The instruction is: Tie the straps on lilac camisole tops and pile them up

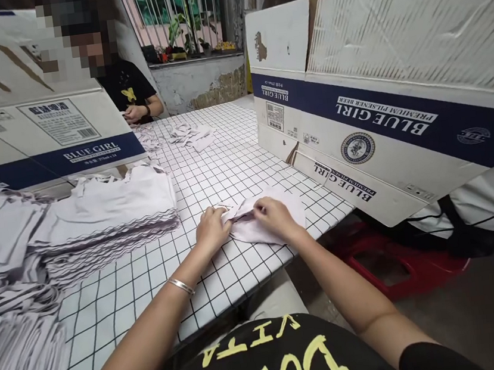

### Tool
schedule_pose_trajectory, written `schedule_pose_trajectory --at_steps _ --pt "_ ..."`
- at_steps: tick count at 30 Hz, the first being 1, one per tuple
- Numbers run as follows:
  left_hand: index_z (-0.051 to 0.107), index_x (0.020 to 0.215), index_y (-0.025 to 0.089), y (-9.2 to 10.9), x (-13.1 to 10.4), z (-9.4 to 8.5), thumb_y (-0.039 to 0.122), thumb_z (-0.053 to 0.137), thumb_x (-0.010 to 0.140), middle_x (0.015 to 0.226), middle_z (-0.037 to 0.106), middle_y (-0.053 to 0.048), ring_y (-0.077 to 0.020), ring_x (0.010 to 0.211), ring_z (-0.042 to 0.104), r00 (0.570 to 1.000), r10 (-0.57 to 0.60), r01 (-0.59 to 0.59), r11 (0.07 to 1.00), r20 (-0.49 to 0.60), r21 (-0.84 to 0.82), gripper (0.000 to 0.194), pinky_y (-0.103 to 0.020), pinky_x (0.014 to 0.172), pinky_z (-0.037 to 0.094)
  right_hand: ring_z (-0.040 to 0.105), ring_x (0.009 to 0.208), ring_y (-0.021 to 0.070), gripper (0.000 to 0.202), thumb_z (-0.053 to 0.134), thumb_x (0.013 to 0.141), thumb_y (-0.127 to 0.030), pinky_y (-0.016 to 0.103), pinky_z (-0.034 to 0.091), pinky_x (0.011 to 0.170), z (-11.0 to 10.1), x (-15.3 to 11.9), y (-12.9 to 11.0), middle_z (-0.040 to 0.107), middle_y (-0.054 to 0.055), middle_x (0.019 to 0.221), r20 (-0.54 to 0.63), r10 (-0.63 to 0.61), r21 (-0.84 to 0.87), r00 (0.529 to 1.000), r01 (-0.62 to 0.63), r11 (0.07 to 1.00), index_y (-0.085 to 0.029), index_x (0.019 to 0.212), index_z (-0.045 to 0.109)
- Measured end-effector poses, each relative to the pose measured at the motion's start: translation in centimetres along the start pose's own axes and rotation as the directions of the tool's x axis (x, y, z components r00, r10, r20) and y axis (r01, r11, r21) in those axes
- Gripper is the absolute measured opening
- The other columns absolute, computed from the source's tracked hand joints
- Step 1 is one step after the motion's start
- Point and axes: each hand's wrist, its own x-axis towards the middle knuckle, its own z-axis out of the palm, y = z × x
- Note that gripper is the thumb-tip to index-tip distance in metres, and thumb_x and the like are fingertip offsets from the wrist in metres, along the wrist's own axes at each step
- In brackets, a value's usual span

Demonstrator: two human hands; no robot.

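1. Two pinches: my left hand (211, 228) and right hand (273, 215) grip folds of pale cloth (253, 232), mostly between them; uneven tugging could crease it.
2. Table edge (235, 288), my side of both: cloth could slip over if dragged.
3. Cloth stack (110, 211), beyond left hand's outer side: a forearm (148, 335) swing could topple it.

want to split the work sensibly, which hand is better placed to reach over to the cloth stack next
Left, probably. The left hand is nearer the stack, with only bare table between. The right hand is farther off. Both pinch the cloth now.
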Motion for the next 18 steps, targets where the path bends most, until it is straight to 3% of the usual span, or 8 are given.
schedule_pose_trajectory --at_steps 3,5,8,11,14,18 --pt "0.063 0.11 0.022 -0.2 -0.2 -0.5 0.03 0.051 0.085 0.108 0.057 -0.009 -0.0269 0.106 0.054 1.0 -0.013 0.013 1.0 -0.008 -0.02 0.029 -0.036 0.081 0.046 0.054 0.066 0.0151 0.014 0.052 0.083 -0.033 0.026 0.042 0.062 -2.8 0.1 0.7 0.062 0.001 0.076 -0.166 0.148 0.255 0.975 -0.102 0.961 -0.022 0.079 0.058" --pt "0.061 0.111 0.021 0.5 -0.6 -0.4 0.03 0.05 0.086 0.109 0.057 -0.009 -0.0251 0.101 0.056 0.999 0.016 -0.021 0.996 -0.05 -0.089 0.029 -0.035 0.08 0.046 0.05 0.059 0.014 0.016 0.052 0.082 -0.036 0.026 0.04 0.057 -4.8 -0.5 1.1 0.058 -0.001 0.071 -0.269 0.209 0.296 0.94 -0.126 0.947 -0.022 0.076 0.057" --pt "0.06 0.108 0.02 2.3 -1.4 0.3 0.034 0.049 0.088 0.107 0.058 -0.007 -0.0218 0.093 0.058 0.992 0.113 -0.121 0.975 -0.058 -0.186 0.026 -0.033 0.078 0.046 0.05 0.061 0.0139 0.014 0.053 0.081 -0.033 0.027 0.042 0.062 -7.0 -2.2 2.0 0.058 0.001 0.075 -0.392 0.165 0.193 0.905 -0.095 0.977 -0.022 0.075 0.057" --pt "0.06 0.1 0.021 4.0 -2.1 1.2 0.034 0.047 0.09 0.102 0.059 -0.006 -0.0218 0.092 0.057 0.977 0.212 -0.209 0.963 0.001 -0.17 0.021 -0.033 0.077 0.045 0.052 0.063 0.015 0.01 0.053 0.08 -0.029 0.029 0.043 0.067 -8.2 -4.7 3.6 0.06 0.002 0.078 -0.461 0.148 0.047 0.875 -0.142 0.989 -0.022 0.076 0.059" --pt "0.06 0.1 0.021 4.8 -2.3 2.1 0.034 0.046 0.091 0.103 0.059 -0.007 -0.0236 0.095 0.056 0.966 0.255 -0.249 0.962 0.042 -0.117 0.021 -0.034 0.078 0.044 0.053 0.062 0.0161 0.007 0.054 0.077 -0.025 0.03 0.042 0.067 -8.6 -7.2 5.8 0.06 0.002 0.075 -0.466 0.197 -0.067 0.863 -0.256 0.964 -0.022 0.074 0.06" --pt "0.057 0.107 0.02 5.7 -2.3 3.2 0.035 0.045 0.092 0.103 0.057 -0.007 -0.0233 0.097 0.054 0.952 0.307 -0.304 0.945 0.004 -0.119 0.024 -0.034 0.081 0.044 0.053 0.062 0.0165 0.008 0.055 0.075 -0.027 0.031 0.042 0.066 -8.8 -9.6 7.9 0.06 0.001 0.073 -0.456 0.306 -0.048 0.836 -0.367 0.929 -0.022 0.072 0.061"
